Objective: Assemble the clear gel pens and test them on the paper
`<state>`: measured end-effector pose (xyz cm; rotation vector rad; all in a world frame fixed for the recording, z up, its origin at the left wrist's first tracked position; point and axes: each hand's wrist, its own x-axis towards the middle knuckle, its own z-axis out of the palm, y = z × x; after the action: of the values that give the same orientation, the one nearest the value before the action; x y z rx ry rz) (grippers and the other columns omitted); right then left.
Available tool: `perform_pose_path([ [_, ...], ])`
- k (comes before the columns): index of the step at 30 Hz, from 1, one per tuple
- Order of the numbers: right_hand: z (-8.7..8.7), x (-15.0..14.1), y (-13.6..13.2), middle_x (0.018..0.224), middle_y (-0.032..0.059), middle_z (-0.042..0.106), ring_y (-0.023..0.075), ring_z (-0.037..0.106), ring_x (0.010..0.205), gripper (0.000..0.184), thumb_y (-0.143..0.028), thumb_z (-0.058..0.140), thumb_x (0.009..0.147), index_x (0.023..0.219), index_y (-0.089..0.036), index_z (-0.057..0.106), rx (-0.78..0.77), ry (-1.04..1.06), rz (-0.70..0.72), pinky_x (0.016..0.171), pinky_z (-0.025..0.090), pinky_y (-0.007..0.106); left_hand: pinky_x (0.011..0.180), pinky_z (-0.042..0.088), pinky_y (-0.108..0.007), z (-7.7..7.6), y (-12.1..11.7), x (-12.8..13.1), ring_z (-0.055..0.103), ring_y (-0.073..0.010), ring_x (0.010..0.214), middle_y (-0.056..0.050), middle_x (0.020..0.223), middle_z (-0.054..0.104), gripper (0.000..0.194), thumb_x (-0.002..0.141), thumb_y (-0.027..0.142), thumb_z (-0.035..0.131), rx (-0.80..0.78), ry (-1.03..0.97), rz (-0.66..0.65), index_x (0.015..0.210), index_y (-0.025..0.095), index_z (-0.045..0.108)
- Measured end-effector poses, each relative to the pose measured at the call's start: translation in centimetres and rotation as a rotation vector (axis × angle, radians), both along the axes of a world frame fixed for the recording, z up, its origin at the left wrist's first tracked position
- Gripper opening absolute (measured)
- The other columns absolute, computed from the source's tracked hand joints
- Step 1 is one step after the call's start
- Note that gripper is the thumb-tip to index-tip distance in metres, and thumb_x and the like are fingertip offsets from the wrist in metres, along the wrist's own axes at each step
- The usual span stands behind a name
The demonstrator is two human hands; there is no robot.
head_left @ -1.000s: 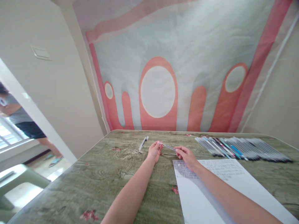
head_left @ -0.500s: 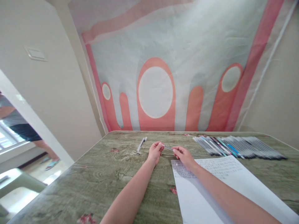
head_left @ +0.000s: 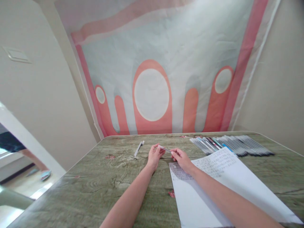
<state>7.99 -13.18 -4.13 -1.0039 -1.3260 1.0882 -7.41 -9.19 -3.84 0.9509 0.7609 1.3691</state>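
Note:
A slim greyish pen [head_left: 165,148] is stretched between my two hands, above the table. The fingers of my left hand [head_left: 155,155] are closed on its left end. At its right end, my right hand [head_left: 180,158] pinches it between thumb and fingers; whether it is a whole pen or only its inner part is too small to tell. To the left of my left hand lies a clear, pale pen piece [head_left: 137,150] with a small dark part beside its upper end. Under my right wrist and forearm is a white sheet of paper [head_left: 201,202] with handwritten lines near its top.
A row of several clear pens with dark ends [head_left: 247,145], a few coloured, lies at the right back of the wood-patterned table [head_left: 95,183]. Behind it hangs a pink and grey printed backdrop [head_left: 152,95]. At far left, a person's leg [head_left: 34,161] shows beyond a doorway.
The view has turned right, so everything shifts left in the picture. The paper's top right corner now overlaps the pen row's lower edge. Both hands keep hold of the pen.

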Motion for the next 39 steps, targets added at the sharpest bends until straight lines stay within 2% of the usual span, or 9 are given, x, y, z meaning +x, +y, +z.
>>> perform_pose_path([
  [16, 0.2, 0.0, -0.2, 0.065, -0.0020, 0.054, 0.0102, 0.047, 0.055, 0.027, -0.040, 0.048, 0.076, 0.088, -0.017, 0.054, 0.039, -0.022, -0.015, 0.055, 0.038, 0.023, 0.084, 0.044, -0.039, 0.5, -0.3, 0.3, 0.063, -0.0160, 0.079, -0.006, 0.083, 0.065, 0.038, 0.071, 0.032, 0.062, 0.002, -0.006, -0.037, 0.100, 0.016, 0.043],
  [19, 0.2, -0.2, -0.1, 0.064, -0.0021, 0.054, 0.0104, 0.048, 0.055, 0.026, -0.041, 0.048, 0.076, 0.088, -0.018, 0.053, 0.034, -0.019, -0.029, 0.055, 0.039, 0.024, 0.083, 0.045, -0.037, 0.5, -0.3, 0.4, 0.063, -0.0155, 0.079, -0.006, 0.081, 0.064, 0.042, 0.072, 0.033, 0.061, -0.010, 0.006, -0.037, 0.106, 0.016, 0.042],
  [22, 0.2, -0.6, -0.1, 0.063, -0.0021, 0.055, 0.0105, 0.049, 0.054, 0.024, -0.038, 0.046, 0.077, 0.089, -0.018, 0.052, 0.041, -0.038, 0.009, 0.053, 0.039, 0.023, 0.080, 0.046, -0.035, 0.5, -0.7, 0.8, 0.062, -0.0150, 0.077, -0.005, 0.079, 0.064, 0.056, 0.071, 0.033, 0.061, 0.000, 0.060, -0.060, 0.119, 0.019, 0.035],
  [25, 0.2, -1.0, -0.1, 0.064, -0.0019, 0.057, 0.0107, 0.051, 0.054, 0.023, -0.036, 0.047, 0.077, 0.091, -0.019, 0.051, 0.055, -0.098, 0.070, 0.052, 0.040, 0.023, 0.075, 0.047, -0.032, 0.6, -1.1, 1.3, 0.062, -0.0151, 0.076, -0.003, 0.079, 0.064, 0.074, 0.069, 0.032, 0.064, 0.081, 0.152, -0.085, 0.129, 0.022, 0.023],
  [28, 0.2, -1.1, 0.1, 0.062, -0.0020, 0.059, 0.0108, 0.052, 0.053, 0.021, -0.032, 0.048, 0.076, 0.091, -0.018, 0.053, 0.073, -0.208, 0.057, 0.052, 0.039, 0.023, 0.073, 0.047, -0.031, 0.6, -1.3, 1.7, 0.061, -0.0156, 0.076, -0.002, 0.077, 0.063, 0.084, 0.067, 0.031, 0.066, 0.161, 0.249, -0.082, 0.134, 0.023, 0.014],
  [30, 0.4, -0.7, 0.5, 0.062, -0.0014, 0.061, 0.0112, 0.054, 0.053, 0.019, -0.030, 0.050, 0.074, 0.088, -0.017, 0.055, 0.079, -0.266, 0.022, 0.053, 0.039, 0.023, 0.076, 0.046, -0.033, 0.5, -1.4, 1.9, 0.061, -0.0167, 0.080, -0.004, 0.084, 0.063, 0.090, 0.069, 0.032, 0.064, 0.191, 0.286, -0.089, 0.135, 0.023, 0.004],
  [32, 0.7, 0.2, 1.2, 0.065, 0.0005, 0.063, 0.0122, 0.056, 0.057, 0.017, -0.028, 0.051, 0.073, 0.084, -0.016, 0.056, 0.069, -0.296, -0.034, 0.056, 0.040, 0.023, 0.082, 0.044, -0.037, 0.3, -1.6, 2.1, 0.058, -0.0193, 0.091, -0.011, 0.101, 0.059, 0.095, 0.069, 0.033, 0.064, 0.217, 0.364, -0.084, 0.136, 0.021, -0.004],
  [35, 1.3, 2.6, 2.4, 0.068, 0.0023, 0.065, 0.0139, 0.058, 0.061, 0.015, -0.026, 0.053, 0.072, 0.082, -0.016, 0.056, 0.022, -0.416, -0.177, 0.059, 0.040, 0.024, 0.094, 0.034, -0.042, 0.1, -2.4, 2.3, 0.047, -0.0255, 0.110, -0.018, 0.124, 0.044, 0.100, 0.061, 0.035, 0.070, 0.319, 0.627, -0.110, 0.136, 0.017, 0.006],
  [39, 1.7, 6.7, 3.4, 0.070, 0.0041, 0.065, 0.0171, 0.059, 0.069, 0.013, -0.026, 0.057, 0.070, 0.081, -0.018, 0.059, 0.000, -0.848, -0.399, 0.063, 0.038, 0.026, 0.102, 0.021, -0.043, 0.2, -3.6, 2.3, 0.032, -0.0301, 0.122, -0.016, 0.133, 0.035, 0.096, 0.052, 0.043, 0.073, 0.554, 1.000, -0.250, 0.132, 0.016, 0.028],
])
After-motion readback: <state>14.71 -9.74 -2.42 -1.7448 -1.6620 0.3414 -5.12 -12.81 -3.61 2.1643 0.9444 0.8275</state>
